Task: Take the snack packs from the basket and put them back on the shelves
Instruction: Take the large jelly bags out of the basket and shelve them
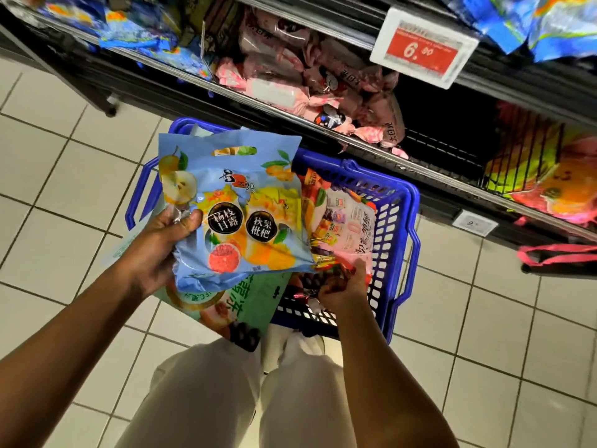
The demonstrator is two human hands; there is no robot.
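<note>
Head view, looking down past pale trousers (pixel 226 399) to a tiled floor (pixel 48 176); nearest, the right hand (pixel 344 287) reaches into the near end of the blue basket (pixel 399 253), fingers curled round a dark, crinkled snack pack (pixel 310 282), not yet lifted clear; the left hand (pixel 161 247) grips a light-blue fruit pack (pixel 232 208) by its left edge, thumb pressed on the front, held above the basket's left side; a green pack (pixel 245 305) hangs beneath the blue one, seemingly in the same hand, though the hold on it is hidden.

Writing: the blue pack carries two black roundels, 杨枝甘露 and 秋梨枇杷, among printed pears, oranges and grapefruit; the green pack's large characters are upside down and I cannot read them.

Further in, a pink-and-white pack (pixel 342 218) lies in the basket, its print too small to make out.

Beyond, the shelves (pixel 290 114) hold pinkish-brown packs (pixel 323 76) and blue packs (pixel 145 37) to the left; a red price tag (pixel 423 48) reads 6.00; a lower tag (pixel 475 223) shows a 9, the rest blurred.

Judgement: task partway; packs in hand have left the basket but none of them is shelved; several remain inside.
</note>
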